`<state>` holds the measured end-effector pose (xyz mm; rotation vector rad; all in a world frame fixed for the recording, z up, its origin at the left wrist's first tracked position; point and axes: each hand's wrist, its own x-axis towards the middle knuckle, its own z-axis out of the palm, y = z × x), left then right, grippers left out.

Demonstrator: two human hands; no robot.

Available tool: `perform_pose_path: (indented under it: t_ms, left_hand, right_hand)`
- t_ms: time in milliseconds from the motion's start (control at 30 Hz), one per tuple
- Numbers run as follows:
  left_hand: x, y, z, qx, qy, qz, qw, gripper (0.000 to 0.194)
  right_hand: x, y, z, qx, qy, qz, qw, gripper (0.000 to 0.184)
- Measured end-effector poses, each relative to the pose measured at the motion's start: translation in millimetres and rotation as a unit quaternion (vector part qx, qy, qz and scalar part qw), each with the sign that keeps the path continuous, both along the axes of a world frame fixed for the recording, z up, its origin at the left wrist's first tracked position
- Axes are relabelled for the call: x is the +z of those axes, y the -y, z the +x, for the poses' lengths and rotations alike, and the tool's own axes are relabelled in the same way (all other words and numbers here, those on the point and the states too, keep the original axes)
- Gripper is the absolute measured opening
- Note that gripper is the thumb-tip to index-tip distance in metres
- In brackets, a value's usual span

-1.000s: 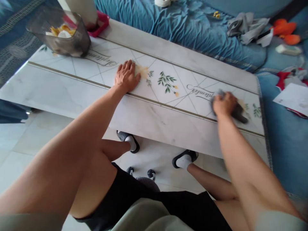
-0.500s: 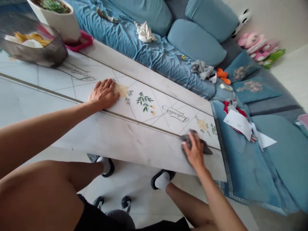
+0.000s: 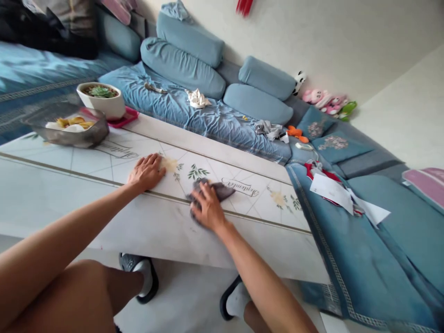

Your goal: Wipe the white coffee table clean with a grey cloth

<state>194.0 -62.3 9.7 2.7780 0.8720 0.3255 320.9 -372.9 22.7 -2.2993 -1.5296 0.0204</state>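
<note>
My left hand (image 3: 146, 172) lies flat on the patterned table runner (image 3: 274, 215), fingers spread, holding nothing. Under my right hand (image 3: 210, 209) is a dark grey cloth (image 3: 222, 190), bunched beneath the fingers and pressed to the tabletop. One corner of the cloth sticks out to the right, near the printed lettering. The long white marble-look table (image 3: 163, 231) carries the runner, which has flowers, leaves and gold lines. The cloth covers part of the runner and its near gold line.
A dark see-through bin (image 3: 83, 134) with peels stands on the table's left end. Behind it, a white succulent pot (image 3: 110, 104) sits on a pink tray (image 3: 130, 116). A blue sofa (image 3: 169, 104) wraps the far and right sides, with papers (image 3: 331, 190) and clothes on it.
My right hand has slid the cloth leftward along the table, from near the right end to the middle. My left hand stays on the same spot. The camera view has tilted up.
</note>
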Motion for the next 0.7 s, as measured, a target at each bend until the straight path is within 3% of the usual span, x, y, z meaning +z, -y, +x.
perform_pose_path:
  t_ms: [67,133,233,300,333,367,433,500,567,600,700]
  left_hand:
    - [-3.3,-1,0,0.0,0.004,0.005,1.0,0.076]
    - [-6.5,-1,0,0.001,0.006,0.012,1.0,0.076]
    - [-10.2,-2,2,-0.001,0.008,0.026,1.0,0.077]
    - [-12.0,-2,3,-0.003,0.012,0.033,0.999,0.077]
    - [-12.9,-3,4,-0.003,0.014,0.036,0.999,0.076]
    - [-13.6,-3,4,-0.004,0.015,0.038,0.999,0.075]
    - [-14.5,-3,5,-0.005,0.017,0.045,0.999,0.074]
    - [-14.8,-4,5,-0.006,0.024,0.052,0.998,0.071]
    - [-14.3,-4,4,-0.009,0.034,0.06,0.998,0.067]
    - [-13.9,-4,4,-0.011,0.04,0.063,0.997,0.065]
    - [-12.9,-4,3,-0.01,0.055,0.069,0.996,0.058]
  right_hand:
    - [-17.1,57,-35,0.11,-0.019,0.017,0.994,0.065]
    - [-30.8,137,-33,0.091,-0.029,0.019,0.995,0.081]
    - [-34.9,249,35,-0.111,-0.001,-0.003,0.994,0.087]
    - [-24.8,288,105,-0.285,0.002,-0.018,0.958,0.082]
    - [-16.7,293,141,-0.381,-0.004,-0.033,0.924,0.084]
    - [-7.3,288,176,-0.465,-0.012,-0.048,0.884,0.085]
    - [12.8,252,235,-0.581,-0.024,-0.074,0.81,0.087]
    - [31.2,188,277,-0.623,-0.025,-0.082,0.777,0.085]
    - [43.8,106,299,-0.612,-0.021,-0.082,0.787,0.078]
    - [46.8,60,300,-0.586,-0.018,-0.082,0.806,0.073]
    - [41.6,-86,266,-0.416,-0.002,-0.067,0.907,0.054]
